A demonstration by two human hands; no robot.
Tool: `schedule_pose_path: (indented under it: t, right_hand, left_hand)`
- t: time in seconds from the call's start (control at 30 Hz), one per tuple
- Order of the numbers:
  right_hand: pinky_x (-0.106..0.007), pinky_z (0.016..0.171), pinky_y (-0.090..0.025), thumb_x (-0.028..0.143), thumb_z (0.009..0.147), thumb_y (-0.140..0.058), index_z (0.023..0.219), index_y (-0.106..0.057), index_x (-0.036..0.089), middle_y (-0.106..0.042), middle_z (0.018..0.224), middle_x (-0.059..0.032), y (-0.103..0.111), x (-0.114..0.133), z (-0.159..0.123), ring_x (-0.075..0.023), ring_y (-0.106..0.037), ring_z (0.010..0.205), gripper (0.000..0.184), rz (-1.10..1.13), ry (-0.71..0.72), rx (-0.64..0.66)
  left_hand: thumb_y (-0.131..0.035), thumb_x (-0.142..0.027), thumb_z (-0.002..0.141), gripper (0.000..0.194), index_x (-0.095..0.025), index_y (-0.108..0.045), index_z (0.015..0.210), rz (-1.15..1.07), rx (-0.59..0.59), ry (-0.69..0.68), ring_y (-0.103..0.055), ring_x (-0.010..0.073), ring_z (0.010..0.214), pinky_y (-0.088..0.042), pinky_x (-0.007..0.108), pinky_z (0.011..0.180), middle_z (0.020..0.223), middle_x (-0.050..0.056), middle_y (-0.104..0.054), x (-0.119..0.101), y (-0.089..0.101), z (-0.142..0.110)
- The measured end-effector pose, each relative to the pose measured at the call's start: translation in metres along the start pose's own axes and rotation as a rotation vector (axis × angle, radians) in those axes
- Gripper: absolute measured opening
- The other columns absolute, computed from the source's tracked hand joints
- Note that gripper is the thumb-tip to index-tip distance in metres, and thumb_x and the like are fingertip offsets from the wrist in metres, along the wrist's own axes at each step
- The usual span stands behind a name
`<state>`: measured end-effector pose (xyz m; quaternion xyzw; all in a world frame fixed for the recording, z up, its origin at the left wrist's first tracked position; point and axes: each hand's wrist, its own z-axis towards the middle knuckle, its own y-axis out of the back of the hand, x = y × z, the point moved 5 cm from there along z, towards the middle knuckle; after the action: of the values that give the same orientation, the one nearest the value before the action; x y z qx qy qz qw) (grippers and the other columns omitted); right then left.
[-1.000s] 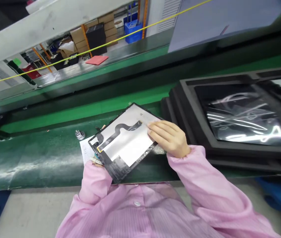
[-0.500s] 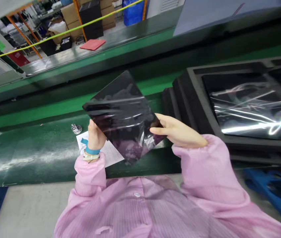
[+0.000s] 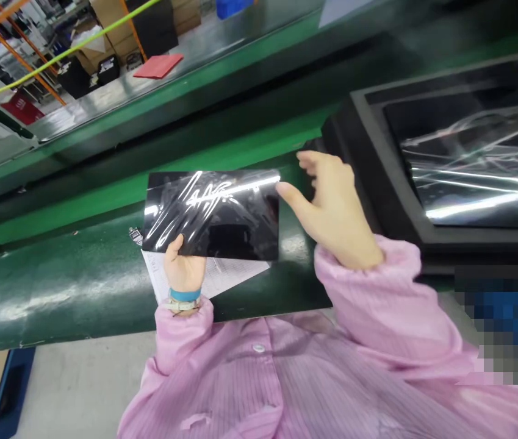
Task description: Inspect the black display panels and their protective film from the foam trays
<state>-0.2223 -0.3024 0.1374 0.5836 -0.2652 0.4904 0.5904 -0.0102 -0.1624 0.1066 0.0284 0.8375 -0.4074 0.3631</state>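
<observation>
A black glossy display panel covered in wrinkled clear film is held upright over the green conveyor belt, its dark face toward me. My left hand grips its lower left edge from below, thumb on the front. My right hand is at the panel's upper right corner with fingers spread, one fingertip touching the edge. A blue band sits on my left wrist. Both arms wear pink sleeves.
A printed paper sheet lies on the belt under the panel, a small metal piece beside it. A black foam tray with a film-covered screen stands at right. Cardboard boxes and a red sheet lie beyond the line.
The panel was turned from its silver back with the flex cable to its black face, then rotated to lie level. My right hand let go of its grip and opened at the corner.
</observation>
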Motion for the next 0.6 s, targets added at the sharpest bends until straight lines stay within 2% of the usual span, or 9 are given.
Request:
schedule_pose_path:
  t: [0.03, 0.07, 0.1, 0.17, 0.23, 0.33, 0.5, 0.6]
  right_hand:
    - [-0.054, 0.11, -0.039, 0.055, 0.087, -0.061, 0.124, -0.059, 0.017, -0.058, 0.13, -0.0145, 0.0, -0.002, -0.012, -0.0322, -0.053, 0.122, 0.053, -0.017, -0.019, -0.05]
    - [-0.048, 0.098, -0.048, 0.062, 0.087, -0.059, 0.114, -0.063, 0.017, -0.064, 0.118, -0.0135, -0.004, -0.005, -0.023, -0.0295, -0.06, 0.108, 0.053, -0.003, -0.054, -0.036]
    - [-0.042, 0.086, -0.052, 0.069, 0.087, -0.056, 0.101, -0.064, 0.017, -0.068, 0.104, -0.0117, -0.011, -0.007, -0.034, -0.0261, -0.064, 0.094, 0.054, 0.037, -0.093, 0.029]
    - [-0.033, 0.068, -0.051, 0.078, 0.088, -0.048, 0.08, -0.06, 0.018, -0.067, 0.08, -0.0076, -0.027, -0.009, -0.049, -0.02, -0.064, 0.073, 0.062, 0.11, -0.131, 0.155]
    - [-0.027, 0.058, -0.046, 0.078, 0.093, -0.039, 0.069, -0.049, 0.018, -0.062, 0.066, -0.005, -0.034, -0.007, -0.057, -0.0163, -0.061, 0.064, 0.065, 0.133, -0.142, 0.141]
    - [-0.025, 0.054, -0.038, 0.072, 0.096, -0.04, 0.063, -0.041, 0.018, -0.056, 0.059, -0.0039, -0.03, 0.0, -0.059, -0.0138, -0.056, 0.057, 0.064, 0.076, -0.153, 0.009]
    - [-0.027, 0.054, -0.033, 0.071, 0.094, -0.05, 0.055, -0.05, 0.018, -0.054, 0.052, -0.0043, -0.017, 0.009, -0.066, -0.0128, -0.049, 0.049, 0.066, -0.05, -0.116, -0.068]
    - [-0.025, 0.05, -0.033, 0.068, 0.095, -0.051, 0.053, -0.055, 0.017, -0.056, 0.051, -0.0025, -0.014, 0.011, -0.07, -0.0109, -0.05, 0.045, 0.066, -0.075, -0.074, -0.082]
  left_hand:
    - [-0.04, -0.011, 0.091, 0.038, -0.015, -0.074, 0.106, -0.031, -0.025, -0.049, -0.06, 0.0221, 0.133, -0.044, 0.042, 0.12, 0.115, 0.008, -0.077, 0.002, -0.001, -0.004]
    - [-0.039, -0.01, 0.089, 0.04, -0.016, -0.075, 0.106, -0.051, -0.041, -0.092, -0.058, 0.022, 0.134, -0.044, 0.042, 0.12, 0.116, 0.008, -0.077, 0.004, -0.002, -0.008]
    - [-0.039, -0.008, 0.086, 0.043, -0.018, -0.075, 0.107, -0.057, -0.051, -0.13, -0.057, 0.0219, 0.136, -0.044, 0.042, 0.12, 0.116, 0.006, -0.077, 0.006, -0.004, -0.012]
    - [-0.043, -0.007, 0.08, 0.048, -0.023, -0.075, 0.11, -0.035, -0.055, -0.174, -0.055, 0.0223, 0.138, -0.042, 0.043, 0.122, 0.117, 0.003, -0.076, 0.011, -0.006, -0.018]
    - [-0.047, -0.008, 0.075, 0.049, -0.026, -0.076, 0.111, 0.005, -0.045, -0.174, -0.052, 0.0236, 0.141, -0.039, 0.044, 0.124, 0.119, 0.002, -0.076, 0.015, -0.007, -0.022]
    - [-0.052, -0.012, 0.073, 0.044, -0.025, -0.078, 0.106, 0.033, -0.031, -0.177, -0.047, 0.0249, 0.145, -0.035, 0.044, 0.126, 0.121, 0.003, -0.075, 0.018, -0.005, -0.024]
    - [-0.057, -0.013, 0.07, 0.033, -0.028, -0.08, 0.087, 0.009, -0.057, -0.185, -0.044, 0.0268, 0.147, -0.031, 0.048, 0.128, 0.115, 0.0, -0.077, 0.02, 0.005, -0.027]
    - [-0.059, -0.014, 0.069, 0.028, -0.026, -0.079, 0.085, -0.007, -0.058, -0.206, -0.046, 0.0285, 0.146, -0.031, 0.051, 0.127, 0.115, 0.002, -0.077, 0.021, 0.012, -0.029]
